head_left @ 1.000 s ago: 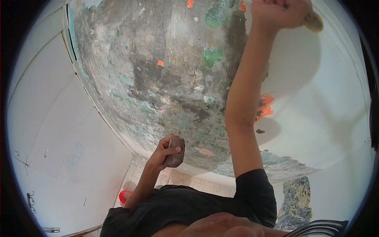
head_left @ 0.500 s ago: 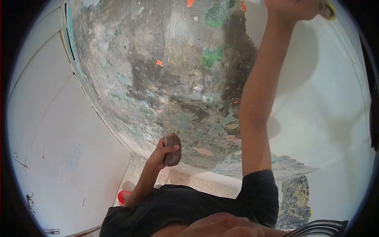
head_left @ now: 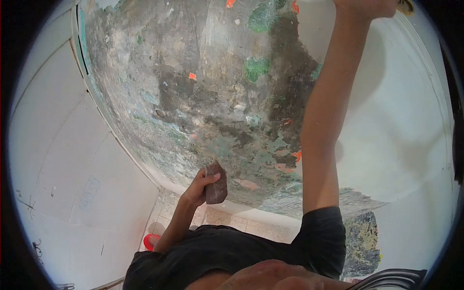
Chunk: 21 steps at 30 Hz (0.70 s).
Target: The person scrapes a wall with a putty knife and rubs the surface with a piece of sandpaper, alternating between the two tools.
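At the lower middle, my left hand point(head_left: 195, 187) is closed round a flat, dark brown block point(head_left: 216, 187), its thumb lying across the face. The block is in front of the lower part of the wall. Far up at the top right, my right hand point(head_left: 367, 7) is partly cut off by the frame's edge. From its far side sticks out the end of a yellowish-brown handle point(head_left: 405, 7); the rest of that tool is out of sight. Behind this raised arm, the wall is patchy grey point(head_left: 217, 87) on the left and smooth white point(head_left: 406, 96) on the right.
A white panelled surface point(head_left: 72, 169) borders the wall on the left. Below are floor tiles point(head_left: 241, 224) and a red object point(head_left: 151, 241) by my left forearm. A rough grey patch point(head_left: 361, 244) shows at the lower right.
My right hand has shifted a little right and upward, further out of the frame. My left hand and the brown block have moved slightly right, and the block has turned slightly.
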Each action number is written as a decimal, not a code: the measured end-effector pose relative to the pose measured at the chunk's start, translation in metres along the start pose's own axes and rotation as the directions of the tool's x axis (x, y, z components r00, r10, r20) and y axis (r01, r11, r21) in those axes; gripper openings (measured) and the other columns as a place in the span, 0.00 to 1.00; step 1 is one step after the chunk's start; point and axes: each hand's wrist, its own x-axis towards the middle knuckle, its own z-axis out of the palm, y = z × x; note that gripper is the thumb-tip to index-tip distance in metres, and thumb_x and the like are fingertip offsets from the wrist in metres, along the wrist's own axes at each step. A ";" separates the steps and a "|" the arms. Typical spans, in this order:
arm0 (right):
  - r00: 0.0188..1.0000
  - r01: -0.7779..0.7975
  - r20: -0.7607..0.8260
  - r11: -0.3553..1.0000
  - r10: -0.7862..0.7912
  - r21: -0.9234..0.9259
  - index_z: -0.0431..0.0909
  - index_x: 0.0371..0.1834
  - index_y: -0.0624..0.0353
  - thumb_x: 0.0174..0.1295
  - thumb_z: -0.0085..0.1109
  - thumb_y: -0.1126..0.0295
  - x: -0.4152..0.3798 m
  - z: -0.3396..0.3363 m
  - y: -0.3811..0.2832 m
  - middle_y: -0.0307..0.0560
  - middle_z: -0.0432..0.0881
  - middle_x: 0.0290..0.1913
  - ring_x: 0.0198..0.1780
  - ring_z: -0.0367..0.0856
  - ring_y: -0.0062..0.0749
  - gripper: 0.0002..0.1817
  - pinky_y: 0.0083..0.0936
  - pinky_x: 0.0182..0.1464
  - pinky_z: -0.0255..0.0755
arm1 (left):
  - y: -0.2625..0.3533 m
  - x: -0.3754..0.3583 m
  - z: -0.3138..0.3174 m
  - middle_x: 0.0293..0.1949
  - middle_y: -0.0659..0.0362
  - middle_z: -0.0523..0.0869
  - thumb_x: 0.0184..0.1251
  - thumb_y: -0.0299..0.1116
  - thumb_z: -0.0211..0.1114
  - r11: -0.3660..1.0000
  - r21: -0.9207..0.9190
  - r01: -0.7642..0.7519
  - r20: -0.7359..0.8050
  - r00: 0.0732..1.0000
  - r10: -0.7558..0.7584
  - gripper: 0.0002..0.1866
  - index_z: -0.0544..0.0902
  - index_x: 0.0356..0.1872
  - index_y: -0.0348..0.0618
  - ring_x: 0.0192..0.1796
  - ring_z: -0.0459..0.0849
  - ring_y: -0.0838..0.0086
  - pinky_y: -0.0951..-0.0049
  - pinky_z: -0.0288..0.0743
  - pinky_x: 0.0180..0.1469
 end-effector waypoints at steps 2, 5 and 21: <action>0.989 0.030 0.149 0.983 -0.003 -0.181 0.55 0.17 0.47 0.66 0.42 0.66 0.005 0.001 0.000 0.32 0.53 0.13 0.13 0.46 0.18 0.17 0.21 0.15 0.46 | -0.001 0.005 0.000 0.41 0.60 0.82 0.63 0.32 0.69 1.000 -0.009 -0.017 0.020 1.000 0.017 0.16 0.76 0.49 0.43 0.41 0.83 0.75 0.72 0.80 0.41; 0.969 0.095 0.247 0.927 -0.002 -0.364 0.55 0.17 0.47 0.65 0.42 0.66 0.006 0.005 -0.001 0.32 0.53 0.13 0.13 0.45 0.18 0.17 0.21 0.15 0.46 | 0.000 0.005 -0.005 0.42 0.59 0.82 0.63 0.32 0.69 1.000 -0.018 -0.014 0.030 0.999 0.014 0.16 0.76 0.50 0.43 0.41 0.83 0.74 0.72 0.80 0.40; 0.992 0.036 0.126 0.926 0.012 -0.377 0.56 0.17 0.48 0.65 0.43 0.67 0.008 0.012 0.012 0.32 0.53 0.13 0.13 0.46 0.17 0.17 0.21 0.14 0.45 | 0.010 0.003 -0.005 0.37 0.62 0.83 0.65 0.31 0.66 0.999 -0.035 -0.042 0.027 0.999 0.043 0.10 0.79 0.45 0.42 0.38 0.83 0.77 0.73 0.79 0.39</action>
